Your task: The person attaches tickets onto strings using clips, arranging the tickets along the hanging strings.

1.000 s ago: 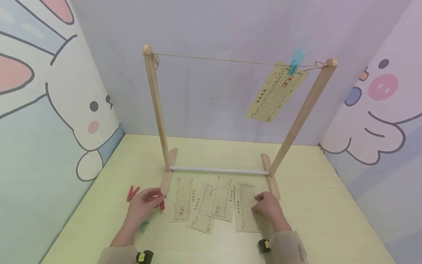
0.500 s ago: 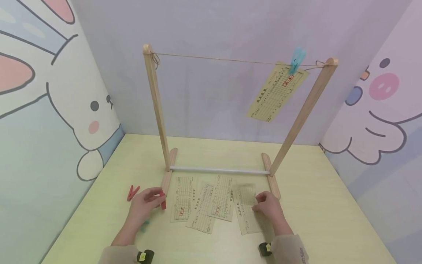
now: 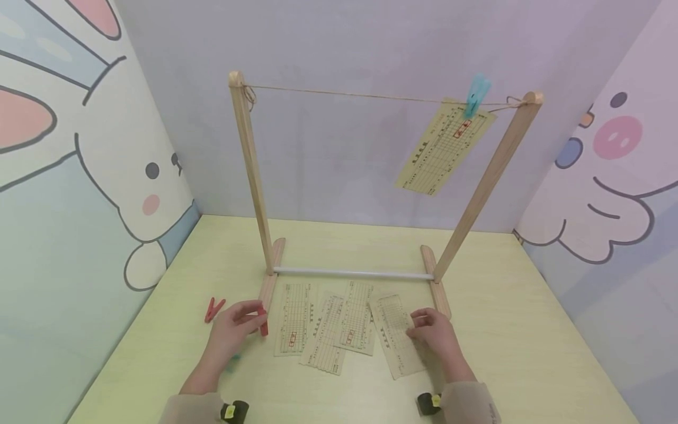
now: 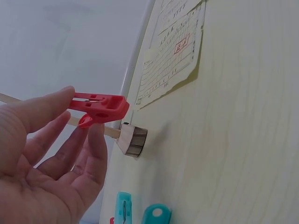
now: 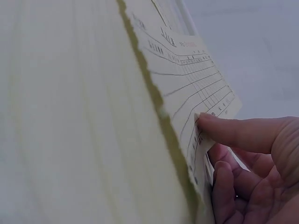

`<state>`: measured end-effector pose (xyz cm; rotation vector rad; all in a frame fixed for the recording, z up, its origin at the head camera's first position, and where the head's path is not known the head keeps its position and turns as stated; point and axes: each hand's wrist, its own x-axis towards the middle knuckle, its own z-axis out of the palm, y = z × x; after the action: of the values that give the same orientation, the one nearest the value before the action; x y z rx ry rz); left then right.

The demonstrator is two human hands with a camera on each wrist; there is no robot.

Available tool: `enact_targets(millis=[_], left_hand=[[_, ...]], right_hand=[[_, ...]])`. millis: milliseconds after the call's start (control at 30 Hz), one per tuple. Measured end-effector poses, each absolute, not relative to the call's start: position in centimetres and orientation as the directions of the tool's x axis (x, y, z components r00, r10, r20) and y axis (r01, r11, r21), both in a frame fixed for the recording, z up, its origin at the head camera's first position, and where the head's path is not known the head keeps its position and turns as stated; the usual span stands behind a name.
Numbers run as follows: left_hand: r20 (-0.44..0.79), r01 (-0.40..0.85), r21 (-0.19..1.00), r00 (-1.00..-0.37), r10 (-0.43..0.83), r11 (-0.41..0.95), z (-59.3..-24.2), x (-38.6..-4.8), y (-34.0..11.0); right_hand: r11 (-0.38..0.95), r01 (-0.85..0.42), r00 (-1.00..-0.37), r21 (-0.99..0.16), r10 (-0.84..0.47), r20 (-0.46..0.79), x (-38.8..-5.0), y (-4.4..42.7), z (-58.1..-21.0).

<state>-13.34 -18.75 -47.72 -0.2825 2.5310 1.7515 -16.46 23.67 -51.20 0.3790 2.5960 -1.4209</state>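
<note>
My left hand [image 3: 229, 333] pinches a red clothespin [image 4: 100, 106] between thumb and fingers, above the table left of the paper slips. At the right, my right hand [image 3: 436, 337] holds the edge of a printed paper slip [image 3: 394, 337]; in the right wrist view the thumb lies on its face and the other fingers are partly hidden behind it. That slip lies slanted. To its left are more printed slips: one alone [image 3: 294, 312] and two overlapping, the upper [image 3: 356, 315] partly covering the lower [image 3: 323, 341].
A wooden rack [image 3: 484, 188] with a string [image 3: 339, 93] stands behind the slips. A teal clothespin [image 3: 478, 97] holds another slip [image 3: 442, 147] on the string. A second red clothespin [image 3: 214, 310] and teal clothespins [image 4: 124, 207] lie on the table by my left hand.
The slip at my right hand has turned from nearly straight to slanted, its upper end shifting left towards the neighbouring slip. My left hand with the red clothespin has barely moved.
</note>
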Motion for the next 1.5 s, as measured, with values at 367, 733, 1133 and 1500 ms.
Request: enact_targets(millis=[367, 733, 1133, 1500], left_hand=[[-0.158, -0.183, 0.949, -0.981, -0.115, 0.256, -47.1, -13.6, -18.7], [-0.135, -0.148, 0.966, -0.988, -0.078, 0.213, -45.9, -14.1, -18.6], [-0.11, -0.114, 0.984, -0.993, -0.036, 0.134, -44.1, -14.2, -18.1], [-0.027, -0.026, 0.993, -1.0, 0.006, 0.118, -40.7, -15.4, -17.1]], right_hand=[[0.504, 0.291, -0.957, -0.813, 0.151, -0.249, -16.7, 24.3, -51.4], [0.31, 0.287, -0.954, -0.906, 0.18, -0.24, -16.6, 23.7, -49.7], [0.201, 0.179, -0.973, -0.963, 0.183, -0.143, -17.1, 22.6, -46.4], [0.145, 0.106, -0.98, -0.984, 0.184, -0.078, -17.6, 21.5, -43.3]])
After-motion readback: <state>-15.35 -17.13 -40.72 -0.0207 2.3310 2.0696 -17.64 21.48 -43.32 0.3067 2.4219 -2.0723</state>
